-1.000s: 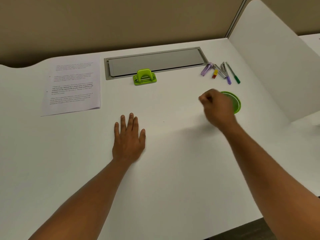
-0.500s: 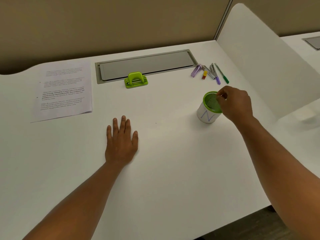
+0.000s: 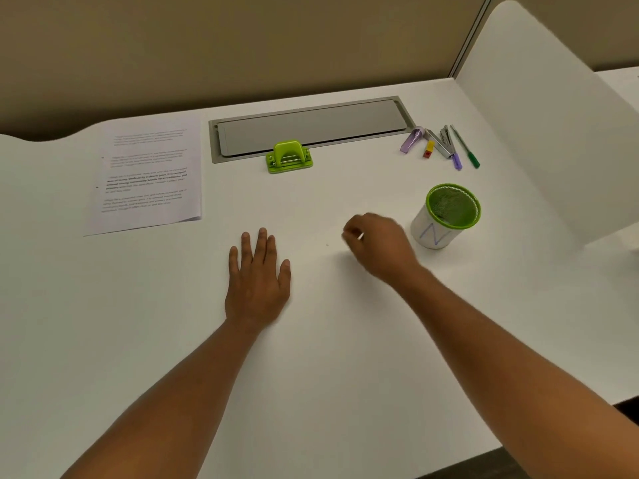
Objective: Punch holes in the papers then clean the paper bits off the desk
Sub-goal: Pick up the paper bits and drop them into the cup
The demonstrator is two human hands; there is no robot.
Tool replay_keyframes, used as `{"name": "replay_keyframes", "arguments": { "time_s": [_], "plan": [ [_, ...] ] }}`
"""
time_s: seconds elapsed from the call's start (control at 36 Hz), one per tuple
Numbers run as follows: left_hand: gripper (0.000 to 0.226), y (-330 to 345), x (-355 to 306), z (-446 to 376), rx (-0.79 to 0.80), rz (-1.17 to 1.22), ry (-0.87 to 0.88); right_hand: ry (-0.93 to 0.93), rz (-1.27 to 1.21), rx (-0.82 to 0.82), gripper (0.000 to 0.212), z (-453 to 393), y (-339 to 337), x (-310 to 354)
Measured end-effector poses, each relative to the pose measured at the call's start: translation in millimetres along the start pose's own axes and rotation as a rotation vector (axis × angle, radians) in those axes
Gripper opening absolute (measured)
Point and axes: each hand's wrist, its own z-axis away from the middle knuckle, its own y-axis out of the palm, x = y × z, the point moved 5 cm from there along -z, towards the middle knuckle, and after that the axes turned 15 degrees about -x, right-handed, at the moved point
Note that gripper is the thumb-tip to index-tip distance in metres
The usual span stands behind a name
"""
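A tiny paper bit [image 3: 360, 236] sits pinched in my right hand [image 3: 378, 248], low over the desk [image 3: 345, 357]. The green-rimmed cup [image 3: 446, 216] stands just right of it. My left hand [image 3: 257, 278] lies spread flat; papers [image 3: 147, 174] and hole punch [image 3: 289, 156] lie beyond.

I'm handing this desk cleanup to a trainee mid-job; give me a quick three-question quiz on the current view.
1. True or false: the left hand lies flat on the desk.
2. Which is nearest the right hand? A) the papers B) the green hole punch C) the green-rimmed mesh cup
3. Fill in: the pens and stapler lie ___ the cup, toward the wall.

Key: 1 true; 2 C; 3 behind.
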Motion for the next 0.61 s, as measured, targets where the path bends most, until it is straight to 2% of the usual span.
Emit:
{"name": "replay_keyframes", "arguments": {
  "time_s": [0.17, 0.5, 0.61],
  "plan": [
    [0.064, 0, -1, -1, -0.004, -0.003, 0.004, -0.008, 0.045, 0.124, 0.023, 5, 44, 9],
    [0.061, 1, 1, 0, -0.019, -0.013, 0.003, -0.076, 0.215, 0.126, 0.017, -6, 58, 15],
    [0.062, 2, 1, 0, -0.01, -0.016, 0.002, 0.029, 0.196, 0.178, 0.011, -9, 61, 14]
  ]
}}
